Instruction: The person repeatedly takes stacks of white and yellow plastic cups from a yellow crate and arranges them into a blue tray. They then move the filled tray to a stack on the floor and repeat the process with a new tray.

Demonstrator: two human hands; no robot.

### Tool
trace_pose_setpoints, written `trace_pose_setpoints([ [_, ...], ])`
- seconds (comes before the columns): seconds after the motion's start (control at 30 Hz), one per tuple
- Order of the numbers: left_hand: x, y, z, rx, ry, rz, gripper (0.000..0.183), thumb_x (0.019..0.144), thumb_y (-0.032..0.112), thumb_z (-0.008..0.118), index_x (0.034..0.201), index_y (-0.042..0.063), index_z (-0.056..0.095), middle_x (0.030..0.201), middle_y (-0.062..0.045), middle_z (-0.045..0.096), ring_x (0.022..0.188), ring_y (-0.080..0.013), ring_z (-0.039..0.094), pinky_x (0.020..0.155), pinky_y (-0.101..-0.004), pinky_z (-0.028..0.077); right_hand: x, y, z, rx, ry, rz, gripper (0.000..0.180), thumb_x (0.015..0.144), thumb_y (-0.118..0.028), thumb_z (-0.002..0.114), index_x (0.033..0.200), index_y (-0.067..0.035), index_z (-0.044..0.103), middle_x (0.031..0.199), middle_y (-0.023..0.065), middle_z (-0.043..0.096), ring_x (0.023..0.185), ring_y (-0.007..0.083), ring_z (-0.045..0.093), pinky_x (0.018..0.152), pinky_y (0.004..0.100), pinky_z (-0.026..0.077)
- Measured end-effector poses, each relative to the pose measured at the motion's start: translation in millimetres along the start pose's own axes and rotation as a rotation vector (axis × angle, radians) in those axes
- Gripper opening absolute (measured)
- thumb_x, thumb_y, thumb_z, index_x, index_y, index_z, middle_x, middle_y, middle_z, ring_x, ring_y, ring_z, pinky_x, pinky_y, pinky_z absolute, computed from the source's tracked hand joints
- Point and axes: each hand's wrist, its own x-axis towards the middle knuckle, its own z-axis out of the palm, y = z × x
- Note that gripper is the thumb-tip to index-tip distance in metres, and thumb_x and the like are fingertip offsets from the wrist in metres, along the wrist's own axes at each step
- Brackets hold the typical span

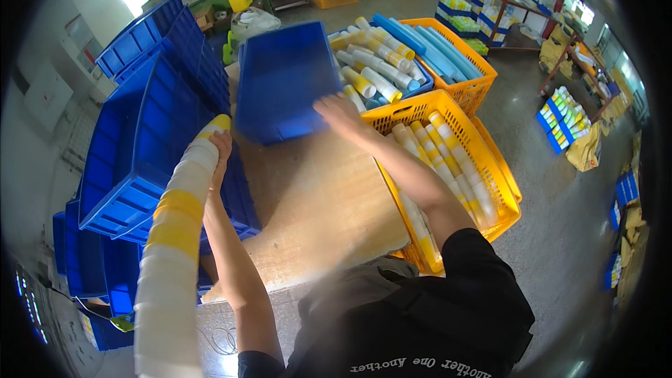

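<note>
My left hand (221,149) grips a long, curved stack of nested white and yellow plastic pieces, likely cups or lids (176,220). The stack runs from just above the hand down past the picture's bottom edge. At the near right corner of a blue plastic bin (286,79) is my right hand (341,113), its fingers overlapping the bin's side. Blur hides whether they grip the rim. No contents show inside this bin, which sits at the far end of a wooden tabletop (315,194).
Blue bins (131,131) are stacked on the left. An orange crate (446,100) with similar stacks (457,163) stands at my right. Behind it are a bin of shorter white and yellow rolls (378,63) and another orange crate (485,76) with light-blue rolls (436,52).
</note>
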Motion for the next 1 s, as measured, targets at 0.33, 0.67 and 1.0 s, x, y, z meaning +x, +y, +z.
trace_pose_setpoints([
  [0.33, -56.4, -90.4, -40.5, 0.436, 0.165, -0.093, 0.079, 0.086, 0.032, 0.071, 0.145, 0.001, 0.029, 0.127, -0.025, 0.048, 0.104, -0.0344, 0.061, 0.083, -0.0445, 0.059, -264.6, -143.8, -118.0, 0.118, -0.388, -0.062, 0.015, 0.08, -0.016, 0.062, 0.094, -0.015, 0.06, 0.083, 0.0023, 0.05, 0.083, 0.0203, 0.053, 0.076, 0.0347, 0.042],
  [0.67, -55.1, -114.1, -143.4, 0.502, 0.453, -0.018, 0.052, 0.087, 0.025, 0.063, 0.123, -0.01, 0.049, 0.102, -0.026, 0.062, 0.078, -0.0347, 0.066, 0.066, -0.0431, 0.06, -181.6, -129.3, -49.9, 1.968, -0.603, 1.154, 0.067, 0.101, -0.048, 0.053, 0.147, 0.0, 0.04, 0.141, 0.0159, 0.054, 0.131, 0.0271, 0.052, 0.107, 0.0396, 0.045],
  [1.0, -50.1, -108.4, -131.7, 0.805, 0.648, -0.042, 0.037, 0.096, 0.029, 0.053, 0.117, -0.003, 0.055, 0.091, -0.018, 0.065, 0.069, -0.0248, 0.067, 0.06, -0.0342, 0.058, -102.5, -160.0, 113.9, 2.263, -0.236, 1.455, 0.046, 0.099, -0.05, 0.052, 0.112, -0.006, 0.055, 0.096, 0.0132, 0.064, 0.083, 0.0242, 0.065, 0.074, 0.0416, 0.057],
])
